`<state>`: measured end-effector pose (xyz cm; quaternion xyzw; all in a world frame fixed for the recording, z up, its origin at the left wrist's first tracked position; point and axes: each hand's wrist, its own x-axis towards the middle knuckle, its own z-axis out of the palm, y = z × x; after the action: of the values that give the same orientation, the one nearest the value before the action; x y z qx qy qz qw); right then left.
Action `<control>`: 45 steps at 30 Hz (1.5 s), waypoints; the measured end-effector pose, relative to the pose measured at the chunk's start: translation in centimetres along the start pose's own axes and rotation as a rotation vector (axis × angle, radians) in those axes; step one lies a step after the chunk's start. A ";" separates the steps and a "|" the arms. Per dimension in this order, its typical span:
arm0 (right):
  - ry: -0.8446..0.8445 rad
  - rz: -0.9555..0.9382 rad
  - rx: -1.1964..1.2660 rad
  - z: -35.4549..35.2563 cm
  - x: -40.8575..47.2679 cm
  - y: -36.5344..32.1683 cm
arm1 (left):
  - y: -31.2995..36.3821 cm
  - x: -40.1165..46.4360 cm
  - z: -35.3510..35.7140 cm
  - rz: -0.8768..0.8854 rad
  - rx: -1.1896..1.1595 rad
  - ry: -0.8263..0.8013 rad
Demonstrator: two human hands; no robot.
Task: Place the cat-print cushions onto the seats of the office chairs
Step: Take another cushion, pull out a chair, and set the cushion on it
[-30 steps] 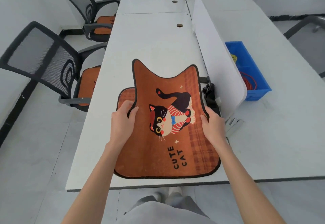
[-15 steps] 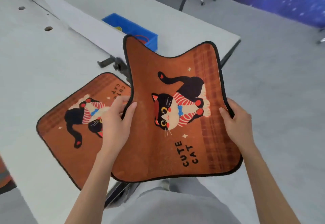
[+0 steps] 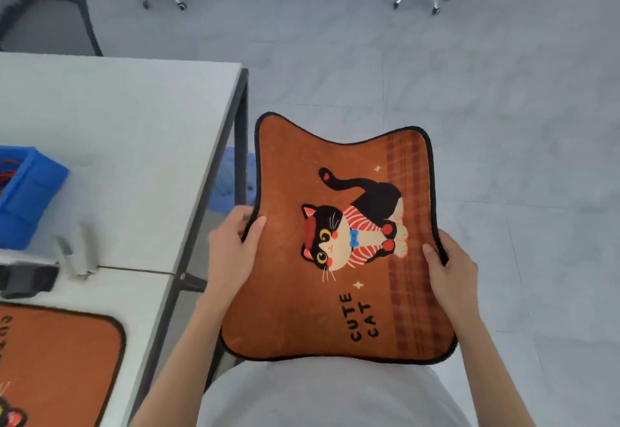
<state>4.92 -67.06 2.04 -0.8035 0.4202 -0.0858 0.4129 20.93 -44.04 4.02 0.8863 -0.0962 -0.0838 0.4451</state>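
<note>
One cushion [image 3: 339, 242] airborne, gripped at side edges by left hand [image 3: 231, 252] and right hand [image 3: 451, 275], fingers curled round; second cushion [image 3: 57, 366] waits on counter [image 3: 127, 145] (partly cropped). No free seat in view, probably elsewhere.

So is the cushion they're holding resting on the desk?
No, both hands hold the cushion by its side edges out over the floor, clear of the desk.

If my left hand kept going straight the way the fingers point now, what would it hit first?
The left hand already grips the held cushion at its left edge, fingers pointing up-right. Past the cushion, only bare floor shows, though depth is hard to judge.
</note>
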 end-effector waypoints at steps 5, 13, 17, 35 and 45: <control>0.007 -0.059 -0.005 -4.6 11.4 -2.4 | 6.6 7.5 6.0 -0.036 -0.056 0.038; -0.038 -0.208 -0.026 -5.2 29.1 -7.9 | 11.6 20.5 10.4 -0.109 -0.151 0.192; -0.084 -0.248 -0.038 -3.6 39.2 -11.5 | 13.5 30.0 13.1 -0.089 -0.144 0.231; -0.289 -0.491 -0.025 4.4 78.4 -33.8 | 21.1 67.1 16.4 -0.208 -0.168 0.497; -0.865 -1.008 -0.205 20.2 87.6 -51.4 | 19.2 72.7 13.4 -0.629 -0.169 1.066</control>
<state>101.19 -104.70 8.55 -0.8987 -0.2034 0.1019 0.3749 86.32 -83.45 7.05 0.7537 0.4120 0.2357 0.4545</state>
